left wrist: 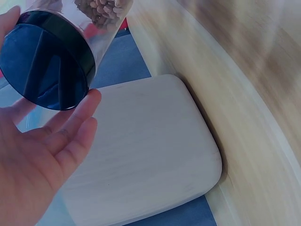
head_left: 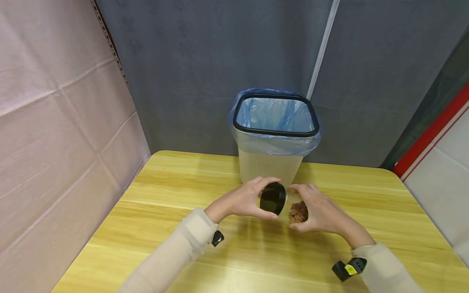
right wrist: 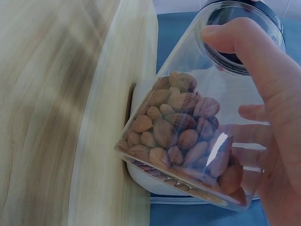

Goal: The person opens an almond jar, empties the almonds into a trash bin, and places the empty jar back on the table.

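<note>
A clear jar (right wrist: 183, 117) partly filled with brown nuts (right wrist: 176, 127), which look like almonds, is tilted on its side above the table. My right hand (head_left: 322, 209) holds its body, the thumb lying near the neck in the right wrist view. At the jar's mouth end is a round black lid (head_left: 272, 198), its flat face turned to the left. My left hand (head_left: 247, 199) grips this lid by the edge, thumb on one side and fingers on the other. Whether the lid is loose on the neck, I cannot tell.
Behind the hands stands a pale bin (head_left: 269, 162) with a blue bag liner (head_left: 278, 112) and a black rim ring (head_left: 275, 132). The wooden table (head_left: 154, 228) ends at a grey curtain (head_left: 190, 81). A pink cloth wall (head_left: 55, 142) borders the left side.
</note>
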Demonstrator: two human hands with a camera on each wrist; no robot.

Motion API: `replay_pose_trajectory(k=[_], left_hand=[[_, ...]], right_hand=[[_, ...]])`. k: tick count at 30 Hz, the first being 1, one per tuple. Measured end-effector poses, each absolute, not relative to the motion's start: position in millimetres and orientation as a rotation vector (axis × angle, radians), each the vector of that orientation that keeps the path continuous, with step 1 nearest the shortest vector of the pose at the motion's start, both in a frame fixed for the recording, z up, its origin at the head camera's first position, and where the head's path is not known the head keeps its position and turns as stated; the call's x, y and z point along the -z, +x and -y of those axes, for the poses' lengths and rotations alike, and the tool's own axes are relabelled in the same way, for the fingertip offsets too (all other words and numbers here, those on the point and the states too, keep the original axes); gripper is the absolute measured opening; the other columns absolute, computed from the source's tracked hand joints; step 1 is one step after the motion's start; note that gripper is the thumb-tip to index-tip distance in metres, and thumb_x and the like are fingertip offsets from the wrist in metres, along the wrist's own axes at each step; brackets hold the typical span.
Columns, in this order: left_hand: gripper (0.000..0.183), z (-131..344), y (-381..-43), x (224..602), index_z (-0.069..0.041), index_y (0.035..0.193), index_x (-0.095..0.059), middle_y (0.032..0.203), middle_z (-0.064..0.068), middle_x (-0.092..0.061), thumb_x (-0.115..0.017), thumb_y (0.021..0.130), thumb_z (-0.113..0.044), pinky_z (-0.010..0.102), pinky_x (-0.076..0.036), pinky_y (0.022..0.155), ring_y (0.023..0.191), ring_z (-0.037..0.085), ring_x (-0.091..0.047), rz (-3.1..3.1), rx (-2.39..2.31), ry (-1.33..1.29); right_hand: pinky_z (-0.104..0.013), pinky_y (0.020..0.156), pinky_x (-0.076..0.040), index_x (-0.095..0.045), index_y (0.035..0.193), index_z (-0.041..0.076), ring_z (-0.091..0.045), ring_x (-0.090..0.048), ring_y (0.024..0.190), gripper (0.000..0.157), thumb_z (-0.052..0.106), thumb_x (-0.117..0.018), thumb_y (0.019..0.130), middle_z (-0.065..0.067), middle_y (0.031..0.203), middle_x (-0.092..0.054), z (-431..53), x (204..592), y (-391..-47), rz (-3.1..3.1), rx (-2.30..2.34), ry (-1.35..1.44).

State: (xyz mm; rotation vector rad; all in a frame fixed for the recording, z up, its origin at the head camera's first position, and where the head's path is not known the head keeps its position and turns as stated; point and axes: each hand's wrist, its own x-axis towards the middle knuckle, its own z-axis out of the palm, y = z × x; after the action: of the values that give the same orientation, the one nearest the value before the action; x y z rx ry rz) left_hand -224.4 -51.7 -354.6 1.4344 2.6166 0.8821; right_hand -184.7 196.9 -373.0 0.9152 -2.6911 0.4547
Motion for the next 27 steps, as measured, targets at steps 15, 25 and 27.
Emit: replay_pose_trajectory(k=[15, 25, 27], left_hand=[[0.066, 46.6, -223.5, 359.3, -0.020, 0.127, -0.042, 0.105, -0.003, -0.058, -0.066, 0.076, -0.054, 0.022, -0.046, 0.072, 0.088, 0.009, -0.056, -2.602, -1.015, 1.201], [0.066, 50.3, -221.9, 360.9, -0.017, 0.129, -0.040, 0.100, 0.007, -0.059, -0.068, 0.077, -0.047, 0.020, -0.049, 0.061, 0.065, 0.007, -0.059, -2.544, -1.089, 1.130], [0.066, 51.4, -222.0, 362.3, -0.017, 0.129, -0.038, 0.099, 0.007, -0.059, -0.069, 0.077, -0.046, 0.019, -0.049, 0.063, 0.069, 0.008, -0.060, -2.537, -1.098, 1.139]], right_hand=[[-0.037, 0.071, -0.048, -0.045, 0.125, 0.002, -0.019, -0.047, 0.094, 0.091, 0.047, -0.082, 0.055, -0.009, 0.115, -0.052, -197.2, 373.7, -183.0, 2.703, -0.463, 0.905], [-0.039, 0.075, -0.049, -0.044, 0.127, 0.005, -0.020, -0.046, 0.098, 0.093, 0.047, -0.083, 0.053, -0.009, 0.117, -0.051, -198.8, 373.0, -181.5, 2.733, -0.531, 0.859], [-0.040, 0.075, -0.049, -0.044, 0.127, 0.004, -0.020, -0.046, 0.099, 0.094, 0.047, -0.083, 0.053, -0.009, 0.117, -0.051, -199.4, 372.5, -181.1, 2.732, -0.535, 0.850]])
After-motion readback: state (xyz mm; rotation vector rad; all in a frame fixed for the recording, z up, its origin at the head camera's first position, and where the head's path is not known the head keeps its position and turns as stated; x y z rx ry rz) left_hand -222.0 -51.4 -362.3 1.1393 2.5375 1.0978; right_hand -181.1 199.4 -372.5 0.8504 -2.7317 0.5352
